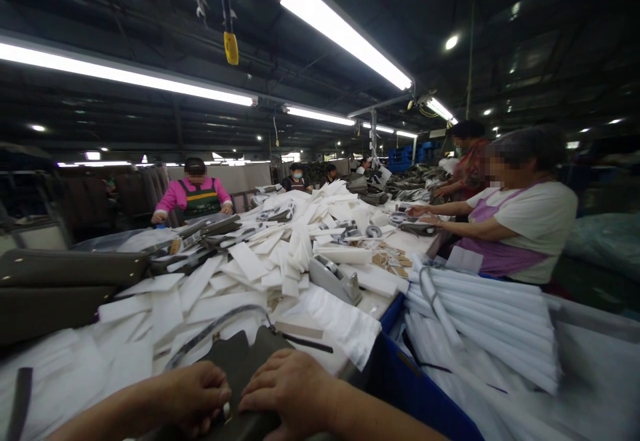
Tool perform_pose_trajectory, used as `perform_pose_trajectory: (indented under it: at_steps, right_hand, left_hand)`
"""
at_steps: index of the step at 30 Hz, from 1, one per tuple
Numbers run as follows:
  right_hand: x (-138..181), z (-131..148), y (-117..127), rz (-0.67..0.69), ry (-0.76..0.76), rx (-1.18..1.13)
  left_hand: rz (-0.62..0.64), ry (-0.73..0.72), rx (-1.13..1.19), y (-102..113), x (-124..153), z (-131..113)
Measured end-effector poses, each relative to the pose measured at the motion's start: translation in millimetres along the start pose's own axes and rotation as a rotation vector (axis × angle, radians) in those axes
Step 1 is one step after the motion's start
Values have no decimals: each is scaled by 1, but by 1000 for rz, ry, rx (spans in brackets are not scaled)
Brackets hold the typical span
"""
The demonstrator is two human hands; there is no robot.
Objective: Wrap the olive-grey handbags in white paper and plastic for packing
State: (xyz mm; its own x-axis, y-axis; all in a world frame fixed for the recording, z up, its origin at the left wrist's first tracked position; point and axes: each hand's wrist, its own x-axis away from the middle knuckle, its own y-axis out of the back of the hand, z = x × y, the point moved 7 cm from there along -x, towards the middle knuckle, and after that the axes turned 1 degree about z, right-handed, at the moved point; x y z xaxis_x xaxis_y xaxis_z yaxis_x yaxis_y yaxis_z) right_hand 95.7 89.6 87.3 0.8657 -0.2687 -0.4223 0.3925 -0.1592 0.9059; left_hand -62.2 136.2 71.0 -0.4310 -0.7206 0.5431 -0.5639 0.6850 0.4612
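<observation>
In front of me lies a dark olive bag with a long strap or handle arching over its far side, partly wrapped in clear film. At its left side my left hand is closed, fingers pinched together. A small whitish bit shows by its fingertips, too small to name. My right hand rests on the bag's right part, fingers stretched out and lying flat. Just beyond it are a dark strip and a white sheet of wrapping.
White foam strips heap across the table around a grey tape dispenser. Dark bags are stacked at left. A blue bin with white rolled tubes stands at right. Co-workers sit around, one in a purple apron.
</observation>
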Motion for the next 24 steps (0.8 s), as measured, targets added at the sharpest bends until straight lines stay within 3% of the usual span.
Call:
perform_pose_trajectory:
  at_steps: [3, 4, 9, 13, 17, 20, 24]
  right_hand:
    - [-1, 6, 11, -24, -18, -50]
    - [-1, 8, 16, -27, -25, -65]
    - [0, 9, 28, -40, -87, -107]
    - [-1, 10, 33, -46, -126, -135]
    - [-13, 4, 39, -28, -222, -191]
    - [-22, -2, 38, -1, -293, -191]
    - [-25, -8, 32, 18, -347, -175]
  left_hand:
    - [-28, -112, -83, 2, 15, -14]
    - [-79, -179, -149, 5, 21, -23]
    - [-323, -242, -169, 20, 44, -34]
    - [-511, -347, -268, 14, 63, -42]
    - [-563, -424, -598, -9, 73, -53]
    - [-596, -388, -889, -17, 70, -53]
    - [-578, -333, -1001, -21, 63, -48]
